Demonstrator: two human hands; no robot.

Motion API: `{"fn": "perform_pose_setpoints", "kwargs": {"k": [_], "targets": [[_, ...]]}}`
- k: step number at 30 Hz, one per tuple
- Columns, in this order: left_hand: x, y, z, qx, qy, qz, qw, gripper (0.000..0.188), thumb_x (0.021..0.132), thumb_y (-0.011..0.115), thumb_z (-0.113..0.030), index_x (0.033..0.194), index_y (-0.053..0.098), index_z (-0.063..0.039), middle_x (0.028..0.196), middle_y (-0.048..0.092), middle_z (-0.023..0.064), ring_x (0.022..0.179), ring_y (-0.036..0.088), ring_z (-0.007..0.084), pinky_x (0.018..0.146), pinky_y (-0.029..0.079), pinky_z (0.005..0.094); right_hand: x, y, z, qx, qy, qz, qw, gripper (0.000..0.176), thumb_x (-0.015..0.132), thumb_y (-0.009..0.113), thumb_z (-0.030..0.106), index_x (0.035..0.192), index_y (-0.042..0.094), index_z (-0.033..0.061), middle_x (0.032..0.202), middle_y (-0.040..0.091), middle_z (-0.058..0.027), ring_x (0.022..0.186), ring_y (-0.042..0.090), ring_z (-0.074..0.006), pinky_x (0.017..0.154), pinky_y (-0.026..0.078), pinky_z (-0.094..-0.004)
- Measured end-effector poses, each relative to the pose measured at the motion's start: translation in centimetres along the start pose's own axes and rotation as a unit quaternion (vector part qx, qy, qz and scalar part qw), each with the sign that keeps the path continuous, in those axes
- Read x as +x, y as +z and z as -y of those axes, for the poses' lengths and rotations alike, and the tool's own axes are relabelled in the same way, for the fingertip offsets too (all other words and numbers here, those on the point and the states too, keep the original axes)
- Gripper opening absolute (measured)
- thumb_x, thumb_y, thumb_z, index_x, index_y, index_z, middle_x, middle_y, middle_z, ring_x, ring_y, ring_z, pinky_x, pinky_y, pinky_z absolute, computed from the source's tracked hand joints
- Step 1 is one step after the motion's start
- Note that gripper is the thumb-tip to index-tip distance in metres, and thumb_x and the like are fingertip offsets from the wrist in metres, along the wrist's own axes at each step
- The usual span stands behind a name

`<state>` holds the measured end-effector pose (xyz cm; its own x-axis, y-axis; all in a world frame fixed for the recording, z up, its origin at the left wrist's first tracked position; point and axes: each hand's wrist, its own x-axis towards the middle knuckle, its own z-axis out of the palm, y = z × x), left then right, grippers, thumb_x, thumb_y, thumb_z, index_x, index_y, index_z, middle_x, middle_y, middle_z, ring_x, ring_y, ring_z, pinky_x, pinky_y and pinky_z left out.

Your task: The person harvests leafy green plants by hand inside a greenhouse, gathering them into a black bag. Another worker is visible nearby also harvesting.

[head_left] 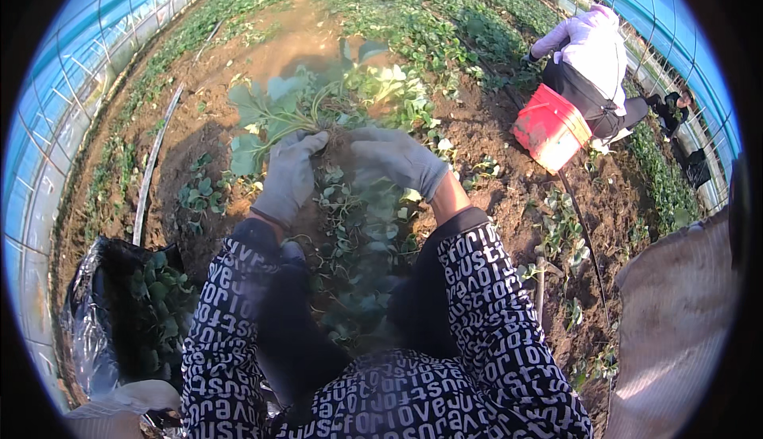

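My left hand, in a pale grey knit glove, pinches a leafy plant near its base, its long stems and broad green leaves spreading up and to the left. Brownish roots hang from that base between my hands. My right hand, gloved alike, is beside the roots with its fingers pointing left; whether it grips them is too blurred to tell. Below my hands, small green plants lie or stand on the brown soil between my knees.
An open black plastic bag with leafy plants is at lower left. A co-worker bends at upper right beside a red bucket; another person is farther off. A wooden-handled tool and a dark hose lie right.
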<state>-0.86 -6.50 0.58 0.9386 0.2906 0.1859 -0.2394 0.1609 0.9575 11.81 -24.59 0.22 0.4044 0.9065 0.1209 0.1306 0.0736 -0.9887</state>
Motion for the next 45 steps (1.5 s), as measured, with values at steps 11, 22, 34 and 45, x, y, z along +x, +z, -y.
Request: {"fn": "perform_pose_setpoints", "kwargs": {"k": [11,22,34,45], "targets": [[0.9,-0.5,1.2,0.014,-0.080,-0.072,0.994,0.015,0.094,0.065,-0.011,0.106,0.066,-0.003,0.096,0.068,0.0028,0.089,0.063,0.0111,0.077,0.053,0.0291,1.8,3.9,-5.5,0.041,-0.084,-0.085,0.992,0.039,0.094,0.066,0.018,0.127,0.058,-0.0005,0.111,0.067,-0.0060,0.090,0.065,-0.0157,0.077,0.058,-0.0307],[0.9,-1.5,1.6,0.033,0.015,-0.051,0.998,0.024,0.090,0.063,-0.005,0.113,0.066,0.000,0.096,0.068,0.0082,0.091,0.064,0.0190,0.080,0.052,0.0287,1.3,3.3,-5.2,-0.024,-0.083,-0.234,0.968,0.027,0.091,0.071,0.020,0.103,0.066,-0.0030,0.089,0.070,-0.0069,0.079,0.061,-0.0104,0.073,0.052,-0.0285],[0.4,1.6,1.5,0.177,0.023,0.027,0.984,0.036,0.099,0.058,-0.010,0.134,0.060,-0.002,0.102,0.066,-0.0032,0.090,0.053,0.0054,0.081,0.045,0.0230,1.1,3.3,-3.5,0.183,-0.028,-0.288,0.939,0.040,0.092,0.073,0.019,0.118,0.064,-0.0093,0.108,0.072,-0.0141,0.094,0.067,-0.0155,0.080,0.054,-0.0288],[0.2,1.7,0.6,0.186,-0.076,0.042,0.979,0.036,0.093,0.068,-0.009,0.126,0.061,0.003,0.108,0.069,0.0024,0.092,0.062,0.0073,0.082,0.051,0.0246,2.0,3.3,-6.1,0.245,-0.073,-0.267,0.929,0.022,0.091,0.072,0.018,0.105,0.066,0.0015,0.089,0.067,-0.0060,0.077,0.066,-0.0152,0.062,0.053,-0.0294]]}}
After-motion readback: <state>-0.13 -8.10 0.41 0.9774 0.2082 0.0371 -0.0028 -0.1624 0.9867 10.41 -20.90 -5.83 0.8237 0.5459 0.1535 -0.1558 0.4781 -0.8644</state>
